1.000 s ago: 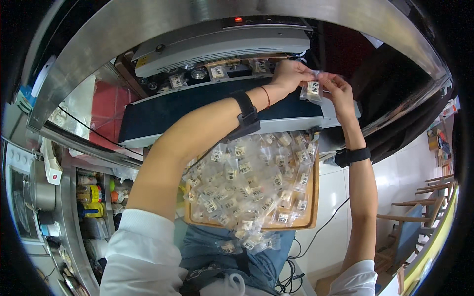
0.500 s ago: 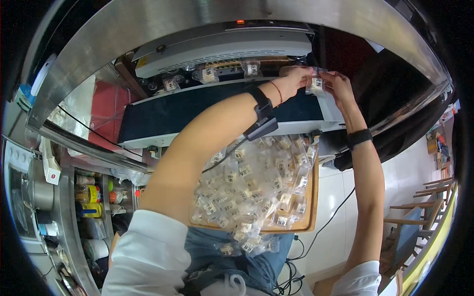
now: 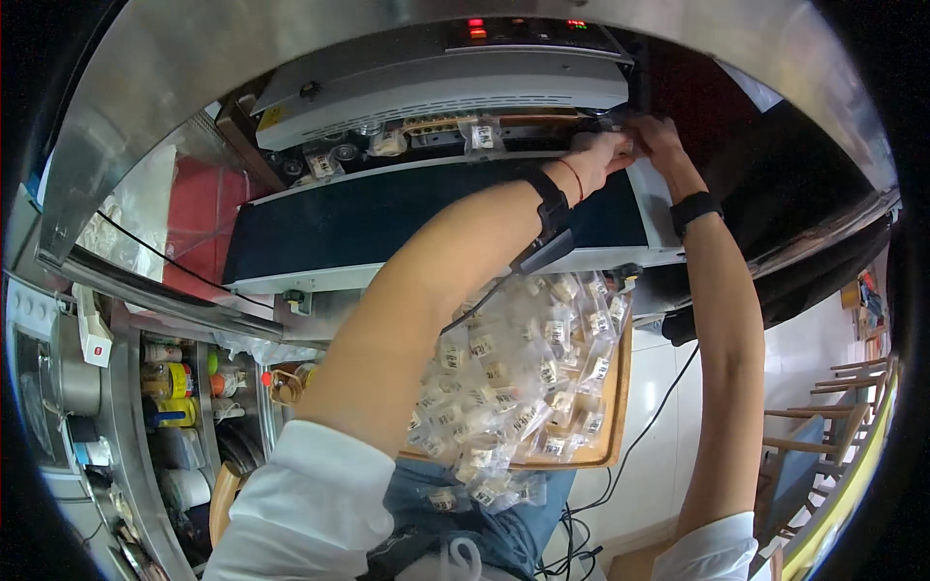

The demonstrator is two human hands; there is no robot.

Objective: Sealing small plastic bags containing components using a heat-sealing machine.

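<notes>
My left hand (image 3: 599, 157) and my right hand (image 3: 661, 141) meet at the right end of a grey band sealing machine (image 3: 446, 102). Their fingertips are closed together on a small clear packet, which the fingers and blur now hide almost wholly. Below my left wrist runs the machine's dark conveyor belt (image 3: 387, 228). Along the sealing slot hang a labelled clear packet (image 3: 481, 136), another packet (image 3: 387, 143) further left, and a third packet (image 3: 323, 165) near the left end.
A wooden tray (image 3: 612, 426) in front of me holds a heap of labelled clear packets (image 3: 523, 387), some spilling over its near edge onto my lap. A curved metal edge (image 3: 407, 29) arches above the machine. Jars (image 3: 174, 381) stand at left; cables (image 3: 572, 533) lie at lower right.
Both hands have moved slightly up and closer together at the machine's right end. The packet, plainly visible between them before, is now hidden. The hanging packets appear shifted slightly left as the view moved.
</notes>
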